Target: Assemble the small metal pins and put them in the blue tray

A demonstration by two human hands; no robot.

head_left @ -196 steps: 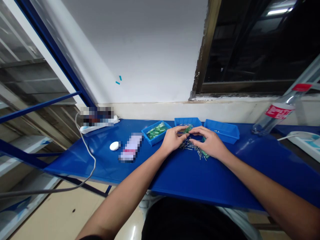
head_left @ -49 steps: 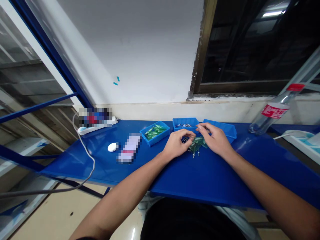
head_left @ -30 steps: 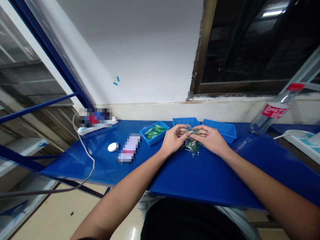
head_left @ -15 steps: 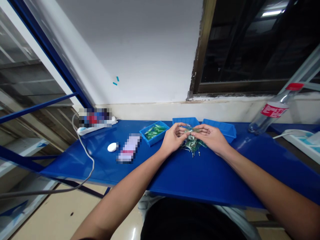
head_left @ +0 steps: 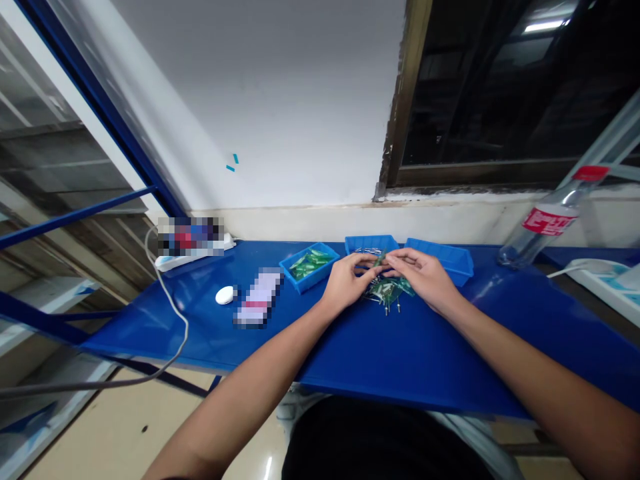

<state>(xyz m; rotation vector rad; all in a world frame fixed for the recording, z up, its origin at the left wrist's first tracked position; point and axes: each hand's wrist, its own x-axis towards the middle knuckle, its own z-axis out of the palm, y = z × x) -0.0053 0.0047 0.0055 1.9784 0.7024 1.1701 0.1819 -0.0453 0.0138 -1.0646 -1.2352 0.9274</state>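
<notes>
As both hands (head_left: 345, 280) curl, fingertips (head_left: 393, 257) pinch.

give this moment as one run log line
left hand: holding green piece | right hand: at same piece | blue table: green pieces, thin metal parts | left blue bin: more green pieces

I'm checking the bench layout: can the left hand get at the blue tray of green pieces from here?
Probably yes: the left hand is right beside the blue tray, whose top is open with nothing across it. It does, though, seem to hold a green piece.
</notes>
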